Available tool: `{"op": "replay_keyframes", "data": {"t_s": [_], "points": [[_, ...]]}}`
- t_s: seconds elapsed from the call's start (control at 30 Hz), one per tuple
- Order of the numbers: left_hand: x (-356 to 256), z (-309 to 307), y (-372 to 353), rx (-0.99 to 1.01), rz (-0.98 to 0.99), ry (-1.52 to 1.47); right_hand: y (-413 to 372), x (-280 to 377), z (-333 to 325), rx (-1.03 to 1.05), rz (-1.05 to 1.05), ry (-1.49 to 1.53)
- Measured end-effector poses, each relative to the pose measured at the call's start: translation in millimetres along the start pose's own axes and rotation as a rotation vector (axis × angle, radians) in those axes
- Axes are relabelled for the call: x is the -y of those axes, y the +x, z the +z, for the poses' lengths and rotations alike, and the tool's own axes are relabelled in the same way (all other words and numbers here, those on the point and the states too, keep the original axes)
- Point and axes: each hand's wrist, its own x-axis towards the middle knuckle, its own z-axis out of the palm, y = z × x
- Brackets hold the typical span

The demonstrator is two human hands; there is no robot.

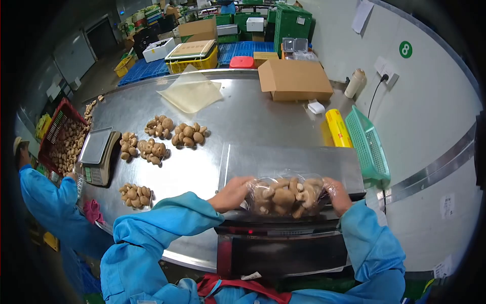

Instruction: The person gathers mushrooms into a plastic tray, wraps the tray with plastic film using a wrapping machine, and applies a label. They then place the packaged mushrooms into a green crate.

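A clear film-wrapped pack of brown mushrooms (284, 197) is held between my two hands over the front edge of a flat metal wrapping machine (298, 159). My left hand (234, 193) grips its left end, fingers closed on the film. At the right end my right hand (336, 194) is closed on the film too. Below the pack runs the machine's dark front with a small red light. Several small piles of mushrooms (188, 135) lie on the steel table (202, 86) to the left, beside a scale (97, 154).
A co-worker in blue sleeves (50, 192) stands at the left by a red crate of mushrooms (56, 126). Farther back are a translucent sheet (192, 93) and an open cardboard box (295, 78). A yellow roll (338, 128) and a green basket (368, 147) are at the right.
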Motion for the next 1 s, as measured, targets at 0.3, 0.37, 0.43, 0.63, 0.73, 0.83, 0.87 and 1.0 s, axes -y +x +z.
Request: {"op": "replay_keyframes", "data": {"t_s": [0.3, 0.37, 0.43, 0.63, 0.73, 0.83, 0.87, 1.0], "points": [[27.4, 64.5, -108.4, -0.087, -0.693, -0.839, -140.0, -6.8, 32.6, -0.049, 0.625, 0.672], [55.3, 88.0, -128.1, -0.165, -0.748, -0.965, -158.8, -46.2, 38.1, -0.034, 0.657, 0.692], [70.1, 88.5, -140.8, -0.145, -0.670, -0.947, -169.8, -51.5, 42.7, -0.023, 0.596, 0.768], [53.8, 94.0, -157.6, -0.390, -0.458, -0.825, -196.9, -70.1, 64.7, -0.061, 0.541, 1.166], [70.2, 89.7, -162.9, -0.343, -0.243, -0.229, -203.7, -46.5, 92.7, -0.191, 0.535, 1.121], [91.3, 88.9, -159.2, -0.412, -0.089, -0.166, -199.4, -67.3, 130.4, -0.525, 0.184, 0.080], [99.4, 86.1, -157.8, -0.437, -0.050, -0.203, -200.8, -61.1, 140.0, -0.549, 0.185, 0.083], [111.5, 76.2, -160.9, -0.393, 0.073, 0.003, -221.0, -68.1, 179.3, -0.863, 0.210, 0.512]]}}
